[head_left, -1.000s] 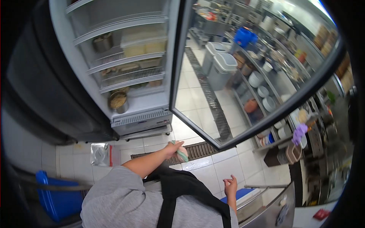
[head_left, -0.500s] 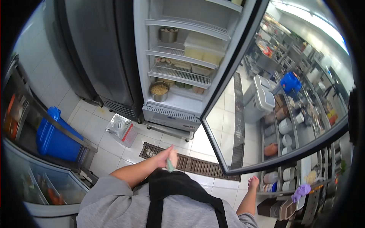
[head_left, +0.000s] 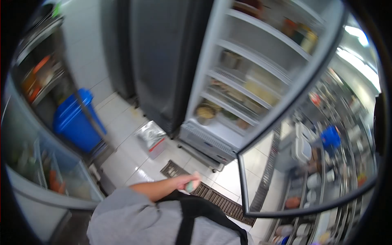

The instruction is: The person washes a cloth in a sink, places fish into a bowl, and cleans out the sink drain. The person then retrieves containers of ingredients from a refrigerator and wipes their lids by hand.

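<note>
My left hand (head_left: 187, 180) is in front of my apron, its fingers closed round a small pale-green item (head_left: 190, 187). Blur hides what kind of thing it is. Ahead of it stands an upright fridge (head_left: 210, 141) with its glass door (head_left: 244, 185) swung open to the right. On the fridge's bottom shelf sits a metal pot (head_left: 206, 114) with yellowish food in it. Higher shelves hold another metal pot (head_left: 231, 60) and a pale plastic container (head_left: 261, 87). My right hand is out of view.
A silver and red box (head_left: 151, 139) stands on the tiled floor near a drain grate (head_left: 216, 200). To the left are a blue bin (head_left: 77, 122) and a glass-topped case (head_left: 30, 147) holding vegetables. Beyond the door, dishes and containers fill metal shelves (head_left: 320, 179).
My view has swung left and up, so the fridge now appears farther right. My right hand has gone out of view. The left hand still grips the pale-green item.
</note>
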Action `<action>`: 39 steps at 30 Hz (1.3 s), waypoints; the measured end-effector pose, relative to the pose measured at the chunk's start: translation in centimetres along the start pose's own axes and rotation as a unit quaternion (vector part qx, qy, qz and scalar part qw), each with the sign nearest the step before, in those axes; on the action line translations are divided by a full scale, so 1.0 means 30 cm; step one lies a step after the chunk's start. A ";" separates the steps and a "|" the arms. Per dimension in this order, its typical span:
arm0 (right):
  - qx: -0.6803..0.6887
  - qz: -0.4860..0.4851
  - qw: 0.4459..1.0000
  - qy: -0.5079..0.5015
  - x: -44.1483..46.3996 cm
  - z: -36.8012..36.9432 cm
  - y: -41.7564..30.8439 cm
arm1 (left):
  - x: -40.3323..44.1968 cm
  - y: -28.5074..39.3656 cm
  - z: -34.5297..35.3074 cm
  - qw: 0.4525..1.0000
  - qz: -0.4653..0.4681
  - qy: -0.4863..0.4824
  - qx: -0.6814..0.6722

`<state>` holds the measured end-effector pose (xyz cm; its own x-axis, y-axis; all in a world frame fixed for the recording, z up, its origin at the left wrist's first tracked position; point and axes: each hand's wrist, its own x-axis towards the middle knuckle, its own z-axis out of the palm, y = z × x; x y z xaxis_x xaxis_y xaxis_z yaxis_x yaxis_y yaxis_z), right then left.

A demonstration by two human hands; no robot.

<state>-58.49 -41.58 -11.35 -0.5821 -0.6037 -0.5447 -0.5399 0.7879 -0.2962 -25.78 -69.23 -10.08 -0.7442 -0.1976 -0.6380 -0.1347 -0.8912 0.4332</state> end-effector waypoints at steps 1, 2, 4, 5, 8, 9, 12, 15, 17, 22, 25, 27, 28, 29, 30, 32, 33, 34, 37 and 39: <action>0.015 -0.025 0.999 0.019 0.040 -0.031 -0.081 | -0.001 0.041 0.029 0.998 0.009 -0.055 -0.023; 0.027 -0.044 0.998 0.035 0.079 -0.056 -0.166 | -0.004 0.097 0.042 0.993 0.020 -0.110 -0.037; 0.049 -0.075 0.994 0.061 0.150 -0.098 -0.332 | -0.119 0.229 0.143 0.998 0.046 -0.042 -0.003; 0.055 -0.087 0.992 0.074 0.182 -0.114 -0.410 | -0.105 0.271 0.130 0.996 0.057 -0.067 -0.031; 0.060 -0.123 0.987 0.086 0.260 -0.123 -0.631 | -0.143 0.348 0.035 0.975 0.097 -0.182 -0.080; 0.058 -0.136 0.986 0.083 0.282 -0.114 -0.702 | -0.199 0.377 0.024 0.979 0.098 -0.155 -0.087; 0.036 -0.169 0.984 0.052 0.316 -0.046 -0.895 | -0.316 0.423 -0.094 0.978 0.114 -0.147 -0.090; 0.001 -0.201 0.979 0.000 0.322 0.054 -1.054 | -0.492 0.452 -0.177 0.959 0.202 -0.059 -0.191; -0.030 -0.224 0.974 -0.036 0.321 0.117 -1.149 | -0.547 0.437 -0.344 0.921 0.241 -0.212 -0.220; -0.101 -0.274 0.950 -0.110 0.342 0.229 -1.363 | -0.751 0.439 -0.502 0.913 0.324 0.038 -0.246; -0.133 -0.293 0.937 -0.134 0.393 0.259 -1.494 | -0.754 0.423 -0.576 0.887 0.343 0.078 -0.300; -0.159 -0.301 0.928 -0.152 0.449 0.273 -1.575 | -0.725 0.403 -0.632 0.883 0.346 0.109 -0.297; -0.173 -0.304 0.923 -0.158 0.481 0.281 -1.615 | -0.722 0.410 -0.650 0.881 0.344 0.118 -0.303; -0.189 -0.302 0.919 -0.169 0.514 0.285 -1.648 | -0.720 0.429 -0.681 0.877 0.350 0.123 -0.307; -0.207 -0.303 0.913 -0.177 0.554 0.293 -1.681 | -0.718 0.438 -0.709 0.864 0.354 0.130 -0.335; -0.246 -0.300 0.901 -0.195 0.640 0.313 -1.747 | -0.732 0.471 -0.741 0.842 0.361 0.145 -0.374; -0.268 -0.299 0.892 -0.205 0.680 0.321 -1.780 | -0.755 0.499 -0.770 0.834 0.366 0.181 -0.371; -0.299 -0.296 0.881 -0.215 0.718 0.328 -1.807 | -0.785 0.531 -0.791 0.826 0.370 0.216 -0.368; -0.404 -0.295 0.831 -0.243 0.810 0.346 -1.917 | -0.903 0.649 -0.793 0.770 0.423 0.287 -0.384; -0.485 -0.304 0.778 -0.259 0.853 0.359 -1.998 | -0.915 0.649 -0.891 0.731 0.467 0.241 -0.436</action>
<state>-34.47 -102.95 -15.98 0.1473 -0.5005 -0.8531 -0.9708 -0.2382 -0.0278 9.52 -92.06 -1.13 0.0995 -0.8202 -0.5634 0.9090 -0.1554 0.3868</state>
